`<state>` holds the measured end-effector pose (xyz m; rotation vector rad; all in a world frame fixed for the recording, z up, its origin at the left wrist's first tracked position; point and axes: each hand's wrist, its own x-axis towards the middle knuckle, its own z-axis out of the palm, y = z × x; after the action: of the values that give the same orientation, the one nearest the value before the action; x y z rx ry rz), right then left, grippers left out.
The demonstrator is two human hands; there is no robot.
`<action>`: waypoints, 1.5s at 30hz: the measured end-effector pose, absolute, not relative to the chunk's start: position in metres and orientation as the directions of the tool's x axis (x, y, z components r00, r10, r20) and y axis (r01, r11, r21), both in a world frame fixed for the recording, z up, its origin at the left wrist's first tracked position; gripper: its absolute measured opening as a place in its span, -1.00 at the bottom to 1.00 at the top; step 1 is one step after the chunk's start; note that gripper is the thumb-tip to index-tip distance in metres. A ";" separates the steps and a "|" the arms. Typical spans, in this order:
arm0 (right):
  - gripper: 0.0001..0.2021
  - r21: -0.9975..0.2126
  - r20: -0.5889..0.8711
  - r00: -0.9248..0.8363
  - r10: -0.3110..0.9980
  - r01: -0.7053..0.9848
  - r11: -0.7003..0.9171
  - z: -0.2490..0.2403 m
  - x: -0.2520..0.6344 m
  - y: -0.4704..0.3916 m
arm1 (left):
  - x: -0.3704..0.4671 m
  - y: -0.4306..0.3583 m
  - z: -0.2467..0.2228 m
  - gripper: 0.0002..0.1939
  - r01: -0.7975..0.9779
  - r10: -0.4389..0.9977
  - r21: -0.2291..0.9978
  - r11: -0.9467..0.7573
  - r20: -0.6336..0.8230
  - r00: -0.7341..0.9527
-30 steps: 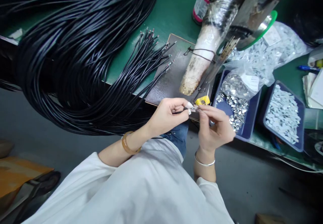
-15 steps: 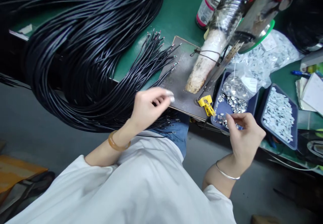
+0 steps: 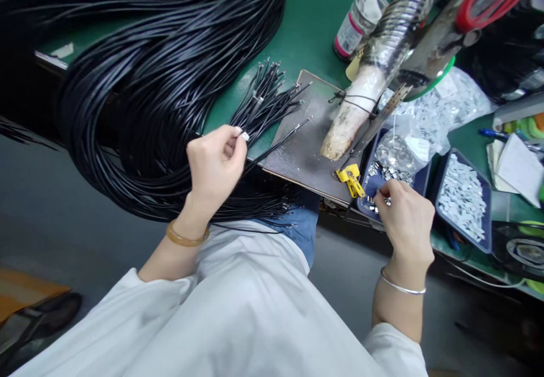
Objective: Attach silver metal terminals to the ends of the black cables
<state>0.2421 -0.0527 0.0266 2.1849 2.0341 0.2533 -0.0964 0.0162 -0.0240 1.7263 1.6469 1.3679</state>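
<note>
My left hand (image 3: 216,164) is closed in a pinch at the near side of the loose ends of a black cable bundle (image 3: 259,96). A cable appears to be between the thumb and forefinger, partly hidden by them. Over on the right, my right hand (image 3: 406,215) reaches into a blue tray (image 3: 419,181) of small shiny metal pieces (image 3: 393,172). Its thumb and forefinger are pressed together low among the pieces; what is between them is too small to make out. A yellow-handled clamp-like part (image 3: 351,178) sits beside the tray, on the grey board's (image 3: 293,150) corner.
Thick coils of black cable (image 3: 170,82) cover the left of the green bench. A ribbed duct with a white end (image 3: 344,125) slants over the board. Behind are a bottle (image 3: 351,31) and plastic bags (image 3: 450,99); a second tray (image 3: 488,235) holds pale pieces.
My left hand has moved left, from the board's edge to the cable ends. My right hand has dipped lower into the metal-piece tray. The view has shifted slightly.
</note>
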 end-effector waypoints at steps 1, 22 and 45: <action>-0.88 0.232 0.011 0.060 0.998 0.971 -0.061 0.028 0.242 -0.053 | -0.100 0.017 -0.024 -0.85 0.424 0.931 0.885 -0.191 0.300 -0.206; -0.82 -0.802 0.454 0.461 0.763 0.585 0.123 0.023 0.195 -0.072 | 0.002 -0.016 0.000 -0.82 -0.308 0.828 0.890 0.338 -0.126 0.546; -0.95 -0.821 0.394 0.281 0.875 0.535 0.198 -0.005 0.146 -0.066 | 0.004 -0.022 -0.014 -0.89 0.075 0.898 0.928 -0.364 0.329 0.291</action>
<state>0.1463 -0.0664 -0.0046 3.0178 2.8452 -0.8130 0.0036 -0.0221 -0.0139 1.6839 0.8962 1.1814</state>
